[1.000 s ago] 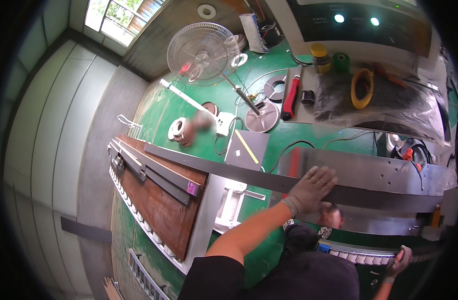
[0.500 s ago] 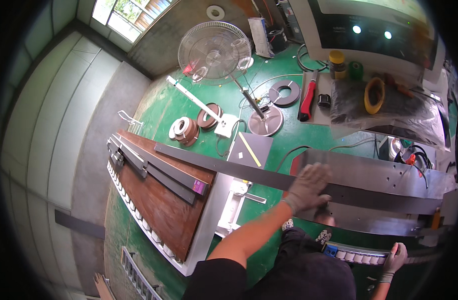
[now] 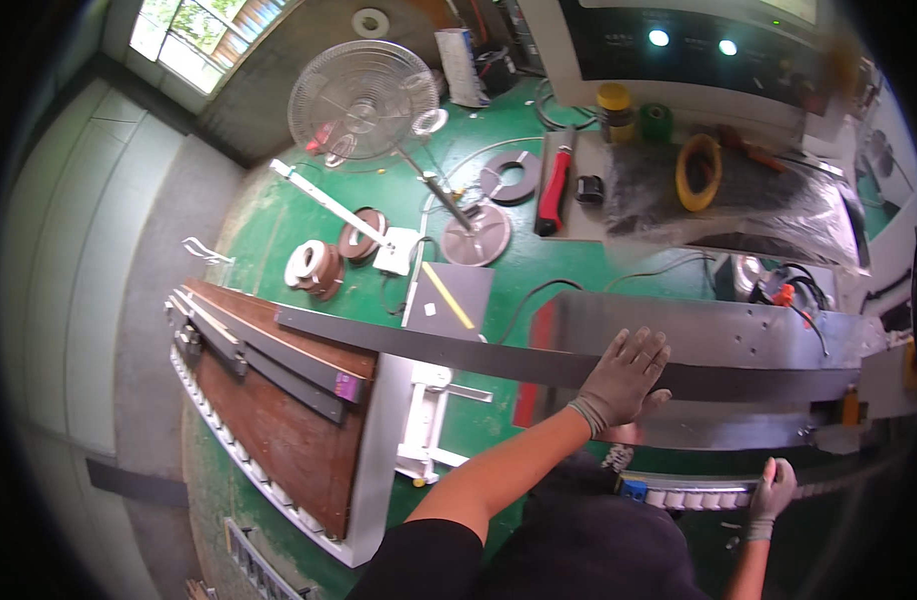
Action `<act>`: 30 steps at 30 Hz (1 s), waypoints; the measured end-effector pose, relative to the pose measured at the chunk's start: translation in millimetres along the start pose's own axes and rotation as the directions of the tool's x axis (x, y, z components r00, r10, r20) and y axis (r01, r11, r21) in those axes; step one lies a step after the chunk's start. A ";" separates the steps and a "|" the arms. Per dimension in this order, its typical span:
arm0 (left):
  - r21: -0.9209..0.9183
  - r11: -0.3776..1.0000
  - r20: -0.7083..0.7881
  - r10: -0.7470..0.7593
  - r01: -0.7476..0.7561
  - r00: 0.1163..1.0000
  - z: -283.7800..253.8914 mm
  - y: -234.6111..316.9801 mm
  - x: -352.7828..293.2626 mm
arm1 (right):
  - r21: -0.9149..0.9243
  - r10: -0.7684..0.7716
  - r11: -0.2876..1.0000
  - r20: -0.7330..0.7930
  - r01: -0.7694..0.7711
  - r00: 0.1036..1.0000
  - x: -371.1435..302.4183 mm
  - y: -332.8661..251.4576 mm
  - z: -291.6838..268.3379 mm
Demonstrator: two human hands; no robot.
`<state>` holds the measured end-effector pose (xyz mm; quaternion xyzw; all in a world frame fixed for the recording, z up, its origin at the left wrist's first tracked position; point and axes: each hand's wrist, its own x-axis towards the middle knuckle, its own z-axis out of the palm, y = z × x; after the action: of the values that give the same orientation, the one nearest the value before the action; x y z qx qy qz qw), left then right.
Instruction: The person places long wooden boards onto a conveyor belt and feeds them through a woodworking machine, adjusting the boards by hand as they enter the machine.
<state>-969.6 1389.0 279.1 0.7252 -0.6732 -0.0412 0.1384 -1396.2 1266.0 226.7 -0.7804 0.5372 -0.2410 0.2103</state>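
Observation:
A long dark grey strip board [image 3: 479, 352] spans from the wooden-topped roller table on the left to the metal machine bed [image 3: 699, 320] on the right. My left hand [image 3: 624, 382], in a grey glove, lies on the board with its fingers stretched out and wrapped round nothing. A small pinkish shape under its wrist is too blurred to name. Nearer to me, my gloved right hand [image 3: 772, 490] is at a rail of white rollers [image 3: 699, 497], its fingers curled. The rail overlaps the hand's outline, and what the fingers hold is hidden.
Several dark strips [image 3: 294, 378] lie on the brown tabletop [image 3: 299, 450]. A pedestal fan [image 3: 364, 100] and edge-band rolls [image 3: 319, 268] stand on the green floor beyond. A red-handled knife [image 3: 556, 185] and yellow tape roll [image 3: 699, 172] lie by the machine. Another person's hand [image 3: 197, 590] shows at lower left.
The whole view has shifted, so most things sit further left. My left hand has become sharper, with its fingers spread on the board. My right hand is still by the roller rail.

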 end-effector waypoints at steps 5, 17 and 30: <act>-0.058 0.989 0.048 0.140 -0.137 0.989 14.1 8.3 10.9 | 0.640 0.211 0.677 0.304 -0.363 0.929 17.5 -98.8 35.1; 0.260 0.809 -0.037 -0.537 0.527 0.843 -81.9 -220.9 -199.5 | 0.839 0.211 -0.252 0.533 -0.481 0.819 3.5 -228.9 90.3; 0.178 0.881 0.296 -0.473 0.438 0.830 -190.0 -310.3 -252.2 | 0.845 0.078 -0.354 0.455 -0.402 0.887 21.8 -176.4 88.3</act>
<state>-646.1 1682.8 349.7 0.8534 -0.4956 -0.1593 -0.0280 -1206.3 1310.6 263.4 -0.1787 0.2548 -0.4369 0.8439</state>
